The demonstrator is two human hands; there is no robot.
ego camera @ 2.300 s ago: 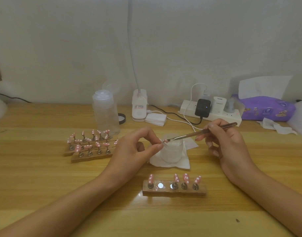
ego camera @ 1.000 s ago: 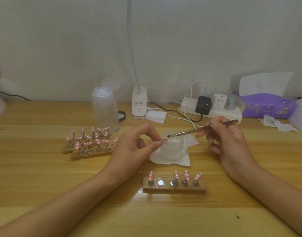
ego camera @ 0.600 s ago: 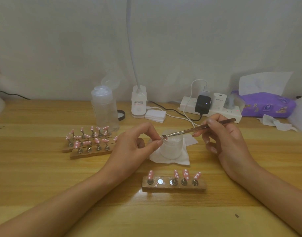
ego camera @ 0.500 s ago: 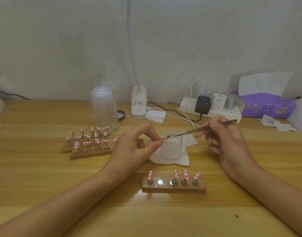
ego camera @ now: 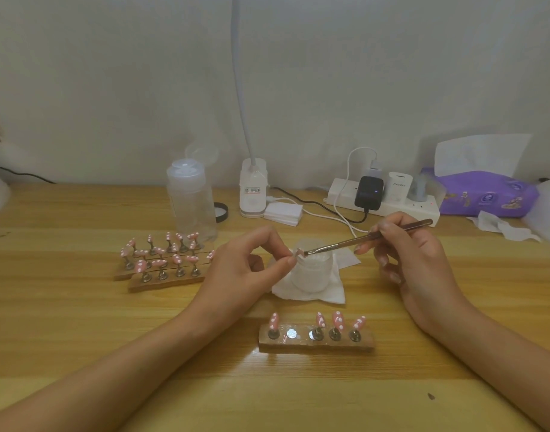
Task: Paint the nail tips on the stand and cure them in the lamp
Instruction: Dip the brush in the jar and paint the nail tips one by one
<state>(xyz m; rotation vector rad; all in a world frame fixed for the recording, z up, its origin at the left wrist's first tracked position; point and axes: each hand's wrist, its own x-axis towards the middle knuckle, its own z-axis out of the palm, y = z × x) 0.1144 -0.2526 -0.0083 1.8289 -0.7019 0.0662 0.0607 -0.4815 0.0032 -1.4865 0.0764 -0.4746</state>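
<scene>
One stand (ego camera: 317,340) lies on the table (ego camera: 80,338) just in front of the hands. It has five places: four carry pink nail tips (ego camera: 337,319) with white dots, and the second place from the left is a bare metal disc (ego camera: 291,333). Two more stands (ego camera: 161,277) lie side by side to the left. They are crowded with pink tips that overlap too much to count surely. One jar (ego camera: 311,272) sits on one white tissue (ego camera: 332,294) between the hands.

The left hand (ego camera: 245,269) pinches a single nail tip (ego camera: 298,252) between thumb and forefinger, just over the jar's left rim. The right hand (ego camera: 414,260) grips one brush (ego camera: 361,240) in thumb and fingertips, like a pen. The brush's long axis runs from upper right down to lower left, nearly level. Its bristle end points left and meets the pinched nail tip, and its handle end sticks out past the right hand.

Along the wall stand one clear bottle (ego camera: 191,204), one lamp (ego camera: 252,191) with a thin neck rising out of view, one power strip (ego camera: 392,207) and one purple tissue pack (ego camera: 485,194).
</scene>
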